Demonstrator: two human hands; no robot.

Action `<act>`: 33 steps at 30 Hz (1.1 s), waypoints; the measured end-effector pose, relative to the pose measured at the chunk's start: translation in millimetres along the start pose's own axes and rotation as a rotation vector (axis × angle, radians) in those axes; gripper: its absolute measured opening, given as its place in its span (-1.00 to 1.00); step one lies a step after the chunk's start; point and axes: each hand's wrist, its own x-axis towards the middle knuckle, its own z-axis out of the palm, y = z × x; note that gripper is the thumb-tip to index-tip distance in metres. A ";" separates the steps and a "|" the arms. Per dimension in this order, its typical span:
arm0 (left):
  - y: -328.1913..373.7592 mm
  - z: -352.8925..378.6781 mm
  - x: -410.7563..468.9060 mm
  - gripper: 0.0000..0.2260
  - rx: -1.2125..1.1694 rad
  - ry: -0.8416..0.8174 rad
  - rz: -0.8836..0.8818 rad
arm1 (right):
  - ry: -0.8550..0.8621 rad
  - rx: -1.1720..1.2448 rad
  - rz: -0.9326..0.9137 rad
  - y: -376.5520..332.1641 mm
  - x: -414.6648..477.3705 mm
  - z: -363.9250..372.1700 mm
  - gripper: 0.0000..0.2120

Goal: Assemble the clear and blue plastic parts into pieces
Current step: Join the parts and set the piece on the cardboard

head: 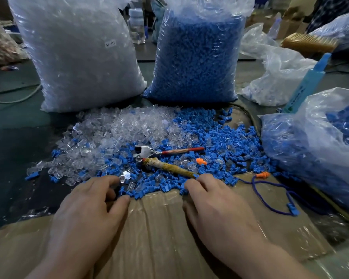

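**Clear part just off my left index tip**

My left hand [93,200] is the nearer one. Its fingers are loosely curled, thumb apart, holding nothing I can see. A clear part [125,175] lies just beyond the index fingertip, ahead and slightly right. My right hand [216,202] has its fingertips bent down into the blue parts [220,141]; whether they pinch one I cannot tell.

A small white label [110,44] sits on the front of the large bag of clear plastic parts [79,63], toward its upper right. It reads "SJ 017" in dark print; any mark between the letters and the digits is unclear. Far to the right of that bag, a light blue tool [308,81] carries dark print too blurred to read.
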 end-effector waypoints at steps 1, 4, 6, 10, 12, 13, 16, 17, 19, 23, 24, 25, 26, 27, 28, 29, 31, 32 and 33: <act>-2.2 1.1 0.2 -0.67 -0.042 0.035 -0.012 | 0.022 0.040 -0.020 -3.4 -7.3 -2.5 -0.86; -12.5 4.1 2.1 -0.70 -0.092 0.180 -0.036 | 0.059 0.072 -0.108 -14.7 -36.1 -0.2 -0.72; -23.7 3.8 6.9 -0.66 -0.076 0.302 -0.066 | 0.042 0.082 -0.068 -14.7 -53.3 5.8 -0.73; -56.8 -5.2 29.3 -0.37 -0.082 0.350 -0.298 | -0.129 0.035 0.106 12.3 -62.2 0.9 -0.38; -66.9 -8.2 41.3 -0.28 -0.070 0.308 -0.406 | -0.237 -0.024 0.144 18.2 -47.4 -3.9 -0.14; -70.3 -8.9 47.0 -0.25 -0.046 0.276 -0.449 | -0.252 -0.034 0.147 16.3 -39.1 -3.2 -0.08; -76.7 -12.2 62.8 -0.17 -0.015 0.161 -0.531 | -0.288 0.000 0.109 -0.4 -22.2 -5.4 -0.11; -77.8 -13.1 67.8 -0.17 -0.013 0.125 -0.530 | -0.270 -0.005 0.060 -7.5 -16.0 -4.1 -0.15; -77.1 -12.6 76.2 -0.19 0.027 0.057 -0.478 | -0.268 0.064 -0.022 -15.7 -4.6 10.9 -0.11; -62.6 0.8 79.9 -0.17 0.073 -0.002 -0.310 | -0.247 0.089 0.016 -19.9 18.5 24.3 -0.06; -59.0 3.8 78.3 -0.16 0.072 -0.005 -0.268 | -0.236 0.097 0.013 -22.5 23.5 25.0 -0.07; -55.4 6.2 76.2 -0.16 0.060 -0.011 -0.234 | -0.219 0.098 0.001 -23.9 27.5 26.0 -0.07; -51.7 8.1 73.3 -0.17 0.038 -0.020 -0.206 | -0.202 0.091 -0.010 -25.2 30.5 27.6 -0.09; -48.6 9.4 70.0 -0.17 0.014 -0.032 -0.178 | -0.185 0.087 -0.026 -27.5 32.7 29.6 -0.10; -44.9 10.5 66.5 -0.16 -0.001 -0.047 -0.145 | -0.164 0.082 -0.043 -29.9 35.4 31.5 -0.11; -40.8 11.3 62.9 -0.15 -0.003 -0.063 -0.113 | -0.138 0.081 -0.058 -31.4 38.2 32.7 -0.12; -32.3 13.9 55.0 -0.15 0.013 -0.089 -0.048 | -0.100 0.079 -0.069 -34.1 44.2 34.0 -0.13; -27.6 14.7 51.5 -0.14 0.016 -0.101 -0.020 | -0.087 0.079 -0.071 -34.8 47.6 34.3 -0.14; -23.0 14.8 48.7 -0.12 0.016 -0.115 0.003 | -0.075 0.077 -0.074 -35.6 50.5 33.8 -0.16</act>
